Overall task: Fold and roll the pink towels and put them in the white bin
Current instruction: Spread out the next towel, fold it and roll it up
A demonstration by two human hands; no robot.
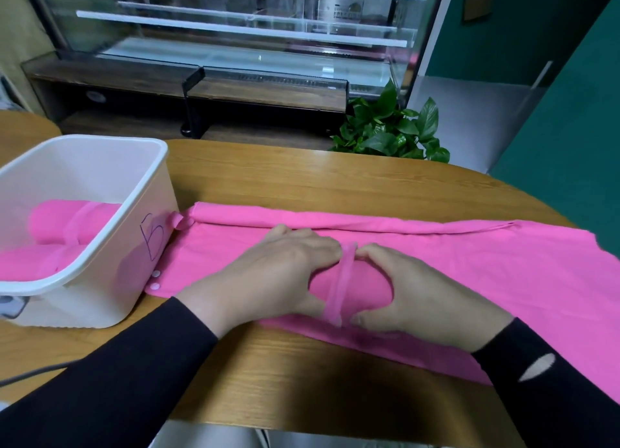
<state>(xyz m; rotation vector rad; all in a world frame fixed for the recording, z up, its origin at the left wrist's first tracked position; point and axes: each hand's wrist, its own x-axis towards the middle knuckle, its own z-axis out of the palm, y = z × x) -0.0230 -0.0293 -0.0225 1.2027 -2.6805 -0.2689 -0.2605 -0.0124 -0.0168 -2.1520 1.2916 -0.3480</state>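
On a rounded wooden table (302, 179) with visible grain, in a room with a glass display case (235, 28) at 12 o'clock, a leafy green plant (392, 129) at 1 o'clock and a teal wall (570, 112) at 2 o'clock, a pink towel (469, 263) lies spread from 9 to 3 o'clock. Its far edge is turned over into a long narrow fold; the cloth is thin, smooth and matte, with two white snaps (155, 280) at its left end. At centre, a rolled bundle of towel (355, 286) with a pink elastic band (342, 283) across it sits between both hands. The left hand (268, 276) curls round the roll from 9 o'clock, the right hand (422, 296) from 3 o'clock, thumbs at the near side and fingertips meeting at the band (both sleeves are black). At 9 o'clock stands the white bin (84, 233), smooth plastic with rounded corners and a handwritten mark on its side, touching the towel's left end. Inside it lie two rolled pink towels (67, 236), each banded.
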